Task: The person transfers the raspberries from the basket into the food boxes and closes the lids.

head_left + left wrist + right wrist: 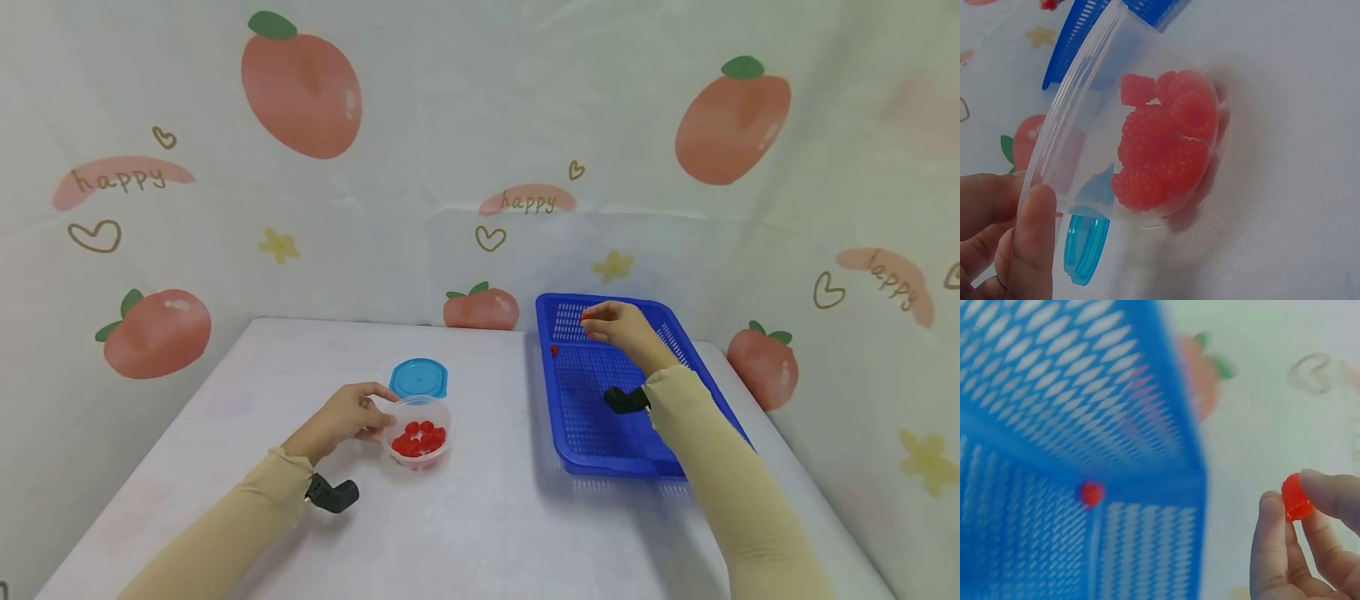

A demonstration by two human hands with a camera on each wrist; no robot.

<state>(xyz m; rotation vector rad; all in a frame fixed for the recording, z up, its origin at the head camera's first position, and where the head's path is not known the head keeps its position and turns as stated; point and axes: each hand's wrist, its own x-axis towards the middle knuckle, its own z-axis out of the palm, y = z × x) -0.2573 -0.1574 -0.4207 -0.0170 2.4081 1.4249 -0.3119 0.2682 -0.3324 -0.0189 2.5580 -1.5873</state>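
Note:
My left hand (pixel 352 418) grips the rim of a clear plastic tub (pixel 1094 125), thumb on one side and fingers on the other. Several red raspberries (pixel 1154 137) lie in the bottom of that tub. Between the thumb and fingertips of my right hand (pixel 1310 531) is one raspberry (pixel 1296 499), raised over the blue basket (pixel 561 417). Another raspberry (pixel 555 351) sits inside the basket at its left wall; the right wrist view puts it in a corner.
A blue lid (pixel 418 378) lies on the white table (pixel 480 517) just behind the tub. The basket's slotted walls rise on the right half of the table. A fruit-printed cloth (pixel 420 125) hangs behind.

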